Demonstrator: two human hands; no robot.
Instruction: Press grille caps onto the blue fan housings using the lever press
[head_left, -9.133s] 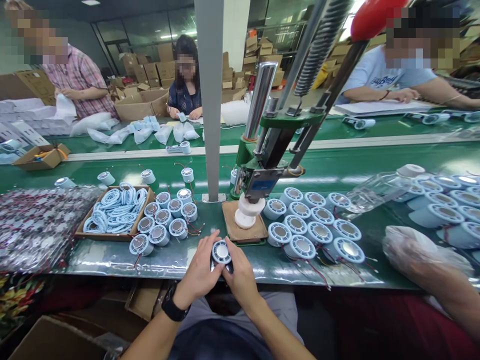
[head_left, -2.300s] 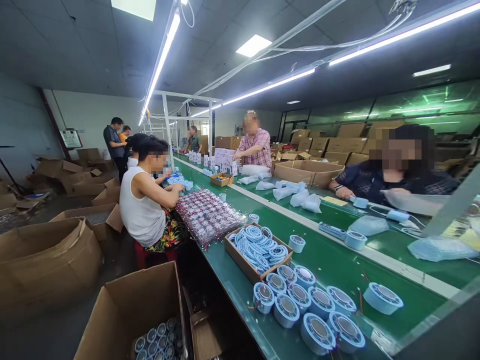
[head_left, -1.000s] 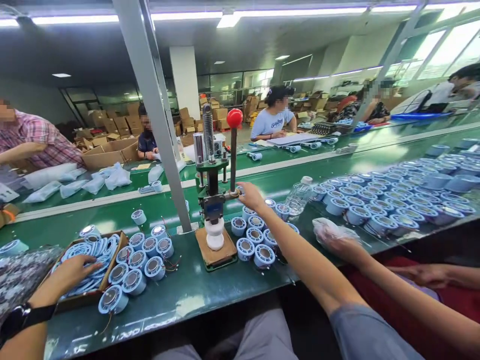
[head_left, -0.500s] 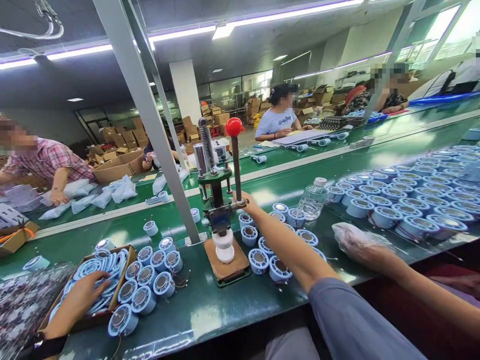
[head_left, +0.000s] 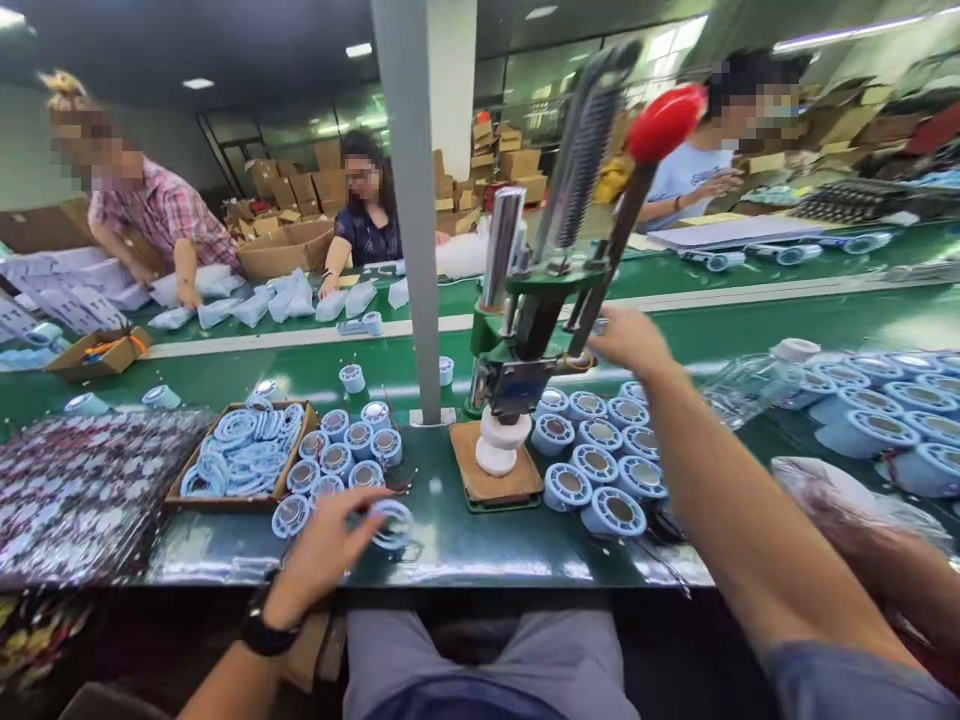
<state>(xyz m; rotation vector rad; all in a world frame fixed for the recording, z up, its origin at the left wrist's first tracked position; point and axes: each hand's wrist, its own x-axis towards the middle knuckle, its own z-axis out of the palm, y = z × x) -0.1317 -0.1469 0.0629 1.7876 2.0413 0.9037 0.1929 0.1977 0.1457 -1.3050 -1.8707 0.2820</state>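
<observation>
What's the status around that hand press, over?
Left hand pinching a light-blue ring. Right hand at the lower end of the press lever, grip unclear. Light-blue cylinders crowd both sides of the hand press.

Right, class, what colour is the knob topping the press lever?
The knob is bright red, showing best in the head view.

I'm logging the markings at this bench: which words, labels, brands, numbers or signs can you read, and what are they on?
Nothing can be read for certain.
Press: a blue patch on its front; any lettering is too blurred.
Light blue shirt across the bench: any print is too blurred.
Cardboard boxes in the background: any print is too small.
Clear bottle: no wording can be made out.
</observation>
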